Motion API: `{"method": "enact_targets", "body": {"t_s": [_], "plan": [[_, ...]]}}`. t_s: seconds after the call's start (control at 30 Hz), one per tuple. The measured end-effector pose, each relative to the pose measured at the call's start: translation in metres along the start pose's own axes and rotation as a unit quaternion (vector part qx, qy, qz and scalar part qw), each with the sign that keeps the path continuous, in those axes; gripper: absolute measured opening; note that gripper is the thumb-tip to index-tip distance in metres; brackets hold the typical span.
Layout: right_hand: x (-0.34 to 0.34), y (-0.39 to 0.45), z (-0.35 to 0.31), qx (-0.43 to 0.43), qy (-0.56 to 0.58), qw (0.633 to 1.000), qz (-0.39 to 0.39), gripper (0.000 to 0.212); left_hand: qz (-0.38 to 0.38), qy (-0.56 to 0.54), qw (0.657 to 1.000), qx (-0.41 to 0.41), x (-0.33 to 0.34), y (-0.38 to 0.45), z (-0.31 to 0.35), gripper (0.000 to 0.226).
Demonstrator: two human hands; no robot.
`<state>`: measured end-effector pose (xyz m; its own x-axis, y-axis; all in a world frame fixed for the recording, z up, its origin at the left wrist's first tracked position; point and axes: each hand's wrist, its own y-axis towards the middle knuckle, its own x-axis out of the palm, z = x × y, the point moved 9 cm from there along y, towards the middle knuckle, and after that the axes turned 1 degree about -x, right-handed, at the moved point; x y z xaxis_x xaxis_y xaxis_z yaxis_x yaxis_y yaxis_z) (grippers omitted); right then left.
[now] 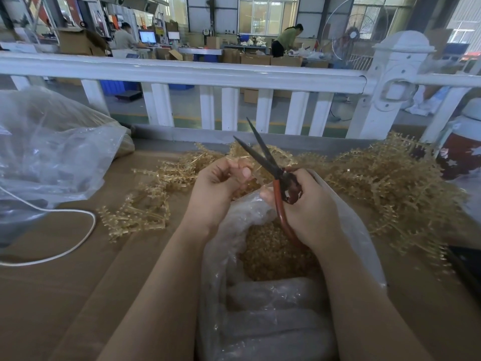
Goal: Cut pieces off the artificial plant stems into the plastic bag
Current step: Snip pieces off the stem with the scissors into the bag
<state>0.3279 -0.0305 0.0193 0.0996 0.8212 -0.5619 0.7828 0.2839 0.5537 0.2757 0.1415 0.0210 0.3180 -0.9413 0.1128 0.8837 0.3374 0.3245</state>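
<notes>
My right hand (pixel 307 207) grips red-handled scissors (pixel 270 165) whose dark blades stand apart and point up and away. Just left of the blades, my left hand (pixel 221 183) pinches a tan plastic plant stem (pixel 250 178) between curled fingers and thumb, over the mouth of a clear plastic bag (pixel 263 308). Inside the bag lies a heap of small tan cut pieces (pixel 270 254). A big pile of tan stems (pixel 390 183) spreads to the right and behind my hands, and a smaller cluster of stems (pixel 140 214) lies to the left.
A brown table (pixel 78 282) carries everything. A large crumpled clear bag (pixel 52 152) sits at far left with a white cable (pixel 78 243) looping beside it. A white fence (pixel 208 74) runs along the far edge. A red-and-white container (pixel 460 152) stands at right, a dark object (pixel 468 267) below it.
</notes>
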Motion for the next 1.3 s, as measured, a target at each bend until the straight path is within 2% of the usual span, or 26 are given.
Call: {"method": "enact_targets", "body": {"t_s": [0.27, 0.47, 0.7, 1.03, 1.13, 1.3], "plan": [[0.003, -0.002, -0.008, -0.067, -0.106, 0.992, -0.008, 0.059, 0.029, 0.013, 0.999, 0.013, -0.006, -0.002, 0.005, 0.034], [-0.004, -0.003, -0.011, -0.085, -0.132, 0.987, 0.034, 0.058, 0.02, 0.031, 0.999, 0.026, -0.003, -0.003, 0.009, 0.026], [-0.009, -0.004, -0.014, -0.097, -0.146, 0.982, 0.071, 0.069, 0.007, 0.039, 0.999, 0.031, -0.002, -0.003, 0.011, 0.021], [-0.008, -0.005, -0.013, -0.113, -0.139, 0.981, 0.078, 0.057, -0.003, 0.027, 0.999, 0.021, 0.0, -0.004, 0.011, 0.021], [-0.009, -0.006, -0.014, -0.113, -0.145, 0.98, 0.082, 0.063, -0.007, 0.034, 0.999, 0.028, 0.002, -0.004, 0.014, 0.022], [-0.008, -0.004, -0.012, -0.107, -0.149, 0.98, 0.077, 0.047, -0.01, 0.063, 0.998, 0.028, 0.003, -0.004, 0.014, 0.015]]}}
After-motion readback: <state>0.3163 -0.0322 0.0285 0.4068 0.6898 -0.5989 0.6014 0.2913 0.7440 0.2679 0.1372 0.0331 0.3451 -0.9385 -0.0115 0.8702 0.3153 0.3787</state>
